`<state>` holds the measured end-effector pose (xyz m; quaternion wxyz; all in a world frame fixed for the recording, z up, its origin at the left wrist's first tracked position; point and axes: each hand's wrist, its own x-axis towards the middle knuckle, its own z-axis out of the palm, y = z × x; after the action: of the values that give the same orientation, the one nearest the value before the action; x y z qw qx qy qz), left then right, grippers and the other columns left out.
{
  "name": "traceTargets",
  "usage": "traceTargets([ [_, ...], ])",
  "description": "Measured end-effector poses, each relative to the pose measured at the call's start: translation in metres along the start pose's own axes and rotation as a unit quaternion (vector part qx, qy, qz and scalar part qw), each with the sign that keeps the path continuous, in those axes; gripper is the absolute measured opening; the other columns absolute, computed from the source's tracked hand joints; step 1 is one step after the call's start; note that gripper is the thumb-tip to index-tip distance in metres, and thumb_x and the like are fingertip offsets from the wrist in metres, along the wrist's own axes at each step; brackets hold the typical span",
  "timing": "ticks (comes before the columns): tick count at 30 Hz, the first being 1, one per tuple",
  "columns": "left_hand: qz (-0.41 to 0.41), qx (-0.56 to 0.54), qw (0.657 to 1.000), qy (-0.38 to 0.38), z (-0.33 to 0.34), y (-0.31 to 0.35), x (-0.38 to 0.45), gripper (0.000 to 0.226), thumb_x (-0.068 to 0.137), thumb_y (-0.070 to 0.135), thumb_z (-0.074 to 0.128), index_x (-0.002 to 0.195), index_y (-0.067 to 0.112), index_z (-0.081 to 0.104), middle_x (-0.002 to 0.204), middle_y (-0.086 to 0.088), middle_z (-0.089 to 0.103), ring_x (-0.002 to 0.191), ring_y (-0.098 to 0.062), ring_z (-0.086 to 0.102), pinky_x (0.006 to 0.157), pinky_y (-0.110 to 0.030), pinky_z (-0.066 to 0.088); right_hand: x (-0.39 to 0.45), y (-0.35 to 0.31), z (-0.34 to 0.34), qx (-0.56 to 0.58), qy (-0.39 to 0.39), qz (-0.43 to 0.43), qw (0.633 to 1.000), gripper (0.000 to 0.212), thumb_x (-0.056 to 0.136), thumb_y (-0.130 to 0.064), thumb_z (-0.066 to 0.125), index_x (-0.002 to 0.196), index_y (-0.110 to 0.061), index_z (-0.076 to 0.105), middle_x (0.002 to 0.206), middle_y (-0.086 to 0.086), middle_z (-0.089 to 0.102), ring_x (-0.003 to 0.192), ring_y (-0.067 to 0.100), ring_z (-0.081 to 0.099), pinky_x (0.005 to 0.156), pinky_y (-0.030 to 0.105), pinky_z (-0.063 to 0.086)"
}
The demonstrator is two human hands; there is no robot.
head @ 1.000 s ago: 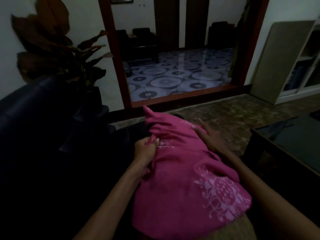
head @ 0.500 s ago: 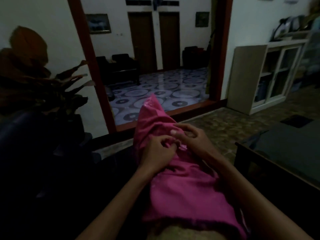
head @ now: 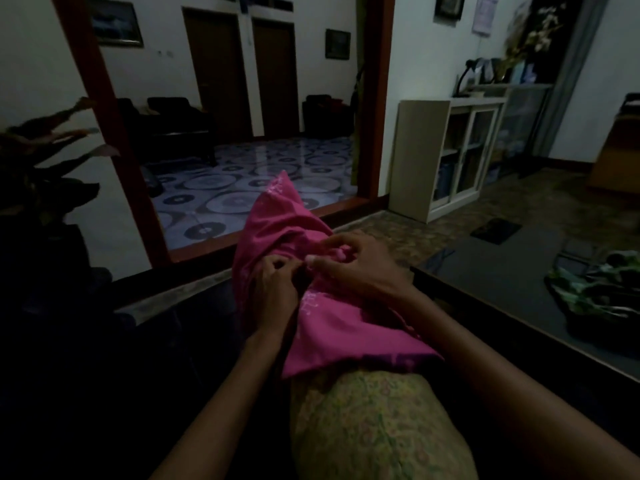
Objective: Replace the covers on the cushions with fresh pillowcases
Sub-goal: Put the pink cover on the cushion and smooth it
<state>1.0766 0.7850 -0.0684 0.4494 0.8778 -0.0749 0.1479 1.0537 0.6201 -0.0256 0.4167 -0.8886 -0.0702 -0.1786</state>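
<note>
Both hands pinched the pink cover (head: 332, 323): left hand (head: 273, 289) and right hand (head: 353, 265) gathered its folds, fingers curled. The cover sheathed the far end of the cushion (head: 374, 424), beside the desk (head: 512, 271).

No readable text anywhere (wall frames too dim, too small).

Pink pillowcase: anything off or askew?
The pink pillowcase is bunched at the far end, covering only part of the patterned cushion, whose near end is bare. The left hand and right hand pinch the gathered fabric. No tear visible.
</note>
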Motion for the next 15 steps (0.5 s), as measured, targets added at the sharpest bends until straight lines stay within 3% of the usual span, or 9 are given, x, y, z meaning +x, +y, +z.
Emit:
traceTargets([
  [2, 0.011, -0.015, 1.0, 0.013, 0.006, 0.012, -0.004, 0.011, 0.084, 0.029, 0.07, 0.09, 0.021, 0.065, 0.108, -0.008, 0.064, 0.099, -0.025, 0.058, 0.085, -0.029, 0.042, 0.003, 0.003, 0.002, -0.051, -0.041, 0.003, 0.998, 0.054, 0.071, -0.059, 0.083, 0.115, -0.03, 0.072, 0.11, -0.014, 0.058, 0.098, 0.006, 0.061, 0.072, 0.013, 0.043],
  [3, 0.059, 0.02, 0.998, 0.004, 0.008, 0.019, -0.005, 0.006, 0.084, 0.02, 0.07, 0.085, 0.019, 0.064, 0.1, -0.007, 0.065, 0.091, -0.023, 0.058, 0.075, -0.024, 0.036, 0.005, 0.007, 0.0, -0.076, -0.045, -0.001, 0.996, 0.052, 0.069, -0.056, 0.085, 0.113, -0.03, 0.073, 0.108, -0.012, 0.061, 0.094, 0.006, 0.062, 0.069, 0.012, 0.042],
  [6, 0.13, 0.052, 0.99, -0.037, 0.013, 0.034, -0.013, 0.013, 0.087, 0.011, 0.068, 0.081, 0.019, 0.06, 0.082, -0.001, 0.065, 0.075, -0.015, 0.057, 0.058, -0.02, 0.032, 0.004, 0.021, -0.018, -0.063, -0.051, 0.039, 0.996, 0.046, 0.069, -0.047, 0.089, 0.109, -0.029, 0.075, 0.098, -0.014, 0.063, 0.084, -0.004, 0.059, 0.068, 0.005, 0.041],
  [9, 0.138, 0.012, 0.988, -0.064, 0.013, 0.032, -0.015, 0.007, 0.087, 0.009, 0.069, 0.087, 0.016, 0.066, 0.08, 0.004, 0.067, 0.067, -0.007, 0.057, 0.062, -0.022, 0.04, -0.005, 0.036, -0.038, -0.031, -0.112, 0.051, 0.992, 0.051, 0.064, -0.06, 0.086, 0.108, -0.037, 0.074, 0.111, -0.016, 0.065, 0.102, 0.003, 0.061, 0.085, 0.02, 0.049],
  [11, 0.141, -0.008, 0.985, -0.104, 0.01, 0.032, -0.015, 0.005, 0.087, 0.014, 0.071, 0.089, 0.019, 0.069, 0.081, 0.011, 0.069, 0.069, -0.001, 0.06, 0.065, -0.023, 0.047, -0.011, 0.042, -0.047, -0.039, -0.128, 0.03, 0.991, 0.052, 0.063, -0.063, 0.079, 0.106, -0.034, 0.074, 0.111, -0.013, 0.067, 0.102, 0.006, 0.064, 0.091, 0.032, 0.053],
  [15, 0.137, -0.03, 0.98, -0.142, -0.001, 0.03, -0.015, 0.024, 0.086, 0.024, 0.074, 0.109, 0.029, 0.068, 0.102, 0.018, 0.068, 0.092, 0.007, 0.061, 0.079, -0.005, 0.042, -0.016, 0.042, -0.059, -0.114, -0.102, -0.01, 0.988, 0.014, 0.085, -0.02, 0.074, 0.099, -0.019, 0.076, 0.094, -0.003, 0.073, 0.086, 0.014, 0.067, 0.083, 0.045, 0.055],
])
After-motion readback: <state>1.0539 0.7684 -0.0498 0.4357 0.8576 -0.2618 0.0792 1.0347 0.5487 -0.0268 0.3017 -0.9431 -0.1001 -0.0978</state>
